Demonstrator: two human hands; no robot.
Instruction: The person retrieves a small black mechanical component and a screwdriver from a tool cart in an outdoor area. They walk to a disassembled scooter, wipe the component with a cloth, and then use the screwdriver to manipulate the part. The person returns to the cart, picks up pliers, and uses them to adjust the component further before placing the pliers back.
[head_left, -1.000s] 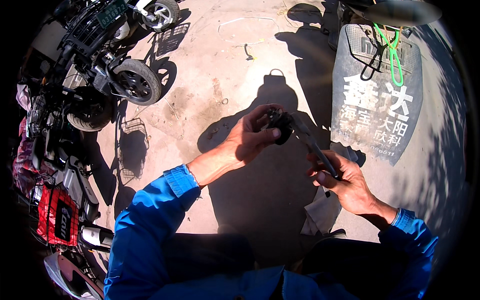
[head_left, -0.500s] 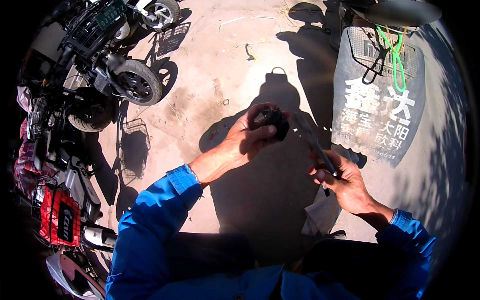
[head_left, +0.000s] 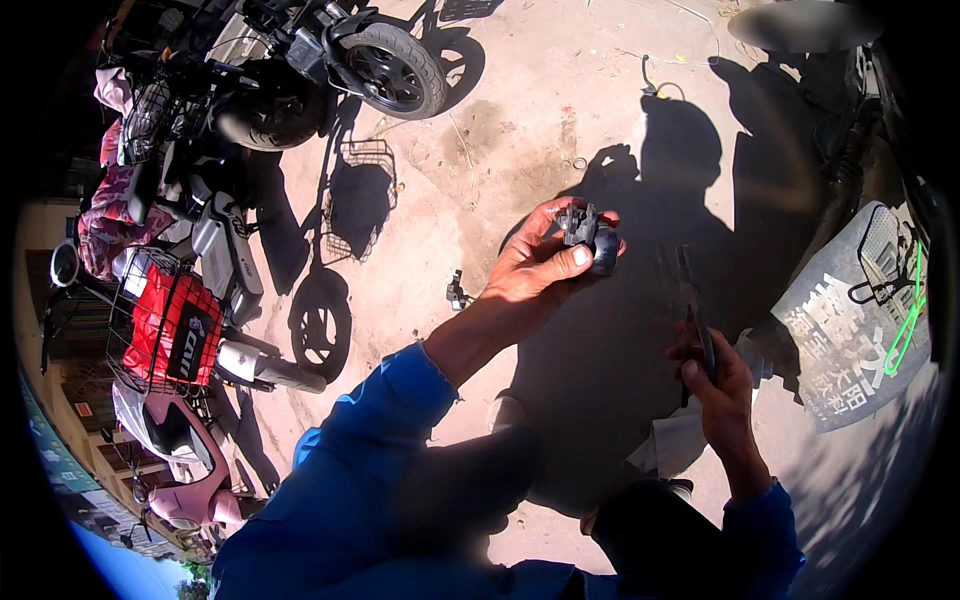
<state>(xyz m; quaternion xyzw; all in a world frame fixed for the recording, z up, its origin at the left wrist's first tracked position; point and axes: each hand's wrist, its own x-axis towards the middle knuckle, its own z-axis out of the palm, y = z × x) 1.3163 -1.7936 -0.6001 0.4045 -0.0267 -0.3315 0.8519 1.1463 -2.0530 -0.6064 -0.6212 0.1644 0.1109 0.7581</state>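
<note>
My left hand (head_left: 535, 268) is closed around a small black mechanical part (head_left: 604, 248), thumb pressed on its near side. A rounded smooth body and a greyish bracket-like end show above the fingers. Lower and to the right, my right hand (head_left: 722, 392) grips a long slim metal tool (head_left: 706, 345), its tip pointing away from me. The tool is smeared by motion, so its exact kind cannot be told. A gap separates tool and part.
Parked scooters with a black wheel (head_left: 395, 68) and a red-lined wire basket (head_left: 172, 325) stand along the left. On the ground lie a small black piece (head_left: 457, 292) and a whitish cloth (head_left: 672, 447). At right is a grey printed panel (head_left: 835, 325) with a green cord (head_left: 905, 335).
The whole view has swung, moving the panel lower right and the scooters rightward. The black part has turned, showing its bracket end. The tool in my right hand stands more upright.
</note>
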